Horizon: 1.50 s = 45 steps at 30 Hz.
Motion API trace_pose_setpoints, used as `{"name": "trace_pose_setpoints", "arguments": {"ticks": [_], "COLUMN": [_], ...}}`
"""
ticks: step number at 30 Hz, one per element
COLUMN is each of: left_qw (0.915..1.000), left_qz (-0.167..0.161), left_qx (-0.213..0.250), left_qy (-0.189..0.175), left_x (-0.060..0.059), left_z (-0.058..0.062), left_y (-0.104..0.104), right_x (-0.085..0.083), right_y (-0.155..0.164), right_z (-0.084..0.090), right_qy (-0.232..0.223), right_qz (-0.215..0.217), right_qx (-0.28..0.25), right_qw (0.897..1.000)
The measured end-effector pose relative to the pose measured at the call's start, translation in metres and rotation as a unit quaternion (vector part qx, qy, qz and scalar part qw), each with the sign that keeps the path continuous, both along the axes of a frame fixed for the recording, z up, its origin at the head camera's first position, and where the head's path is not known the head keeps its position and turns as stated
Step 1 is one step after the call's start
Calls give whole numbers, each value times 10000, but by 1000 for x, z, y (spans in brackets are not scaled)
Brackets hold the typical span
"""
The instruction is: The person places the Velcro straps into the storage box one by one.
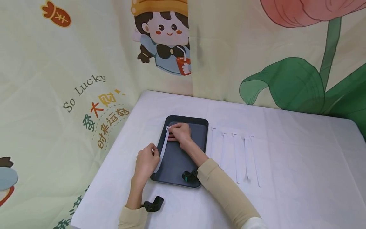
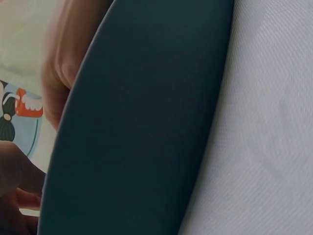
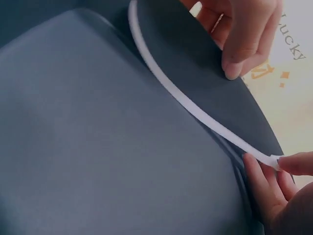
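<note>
Two hands share one white strip (image 1: 162,149): my right hand (image 1: 180,133) pinches its far end between thumb and fingers (image 3: 268,188) near the far left corner of the dark tray (image 1: 186,159), while my left hand (image 1: 146,162) curls round its near part by the tray's left rim, fingers (image 3: 239,51) closed on it. Between the two grips the strip runs in a shallow curve along the tray's left side, just above the dark surface. The tray sits on the white worktop (image 1: 300,165). To its right, well apart from my fingers, four more white strips (image 1: 240,156) lie side by side on the cloth. Behind the worktop hangs a printed curtain (image 1: 85,63) with cartoon figures and a large flower.
</note>
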State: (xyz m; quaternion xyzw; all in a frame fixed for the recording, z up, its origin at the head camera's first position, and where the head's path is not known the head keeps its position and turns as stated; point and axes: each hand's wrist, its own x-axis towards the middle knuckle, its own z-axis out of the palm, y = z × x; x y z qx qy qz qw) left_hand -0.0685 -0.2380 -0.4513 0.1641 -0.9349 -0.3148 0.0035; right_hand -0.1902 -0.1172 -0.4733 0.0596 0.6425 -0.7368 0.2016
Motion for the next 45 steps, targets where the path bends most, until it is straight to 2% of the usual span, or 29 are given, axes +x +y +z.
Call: {"name": "trace_pose_setpoints", "arguments": {"ticks": [5,10,18,24,31,35,45], "left_qw": [10000,9999,9998,9996,9996,9992,9989], "left_qz": [-30,-52,-115,-232,-231,-226,-276], "left_qx": [-70,-128,-68,-46,-71,-150,-273], "left_qy": [33,89,110,182,169,281,253], "left_x": [0,-1,-2,-6,0,1,-3], "left_z": [-1,-1,-1,-1,-2,-3,-4], "left_y": [0,1,1,2,0,1,4], "right_x": [3,2,-1,-4,10,16,21], "right_y": [1,3,12,28,47,58,99], "right_z": [2,2,0,6,11,14,26], "right_qy": [326,648,804,848,979,1107,1488], "right_qz": [-18,7,-54,86,409,486,310], "right_qx": [419,516,252,-29,-303,-345,-303], "right_qw": [9986,9966,9964,9964,9939,9921,9879]}}
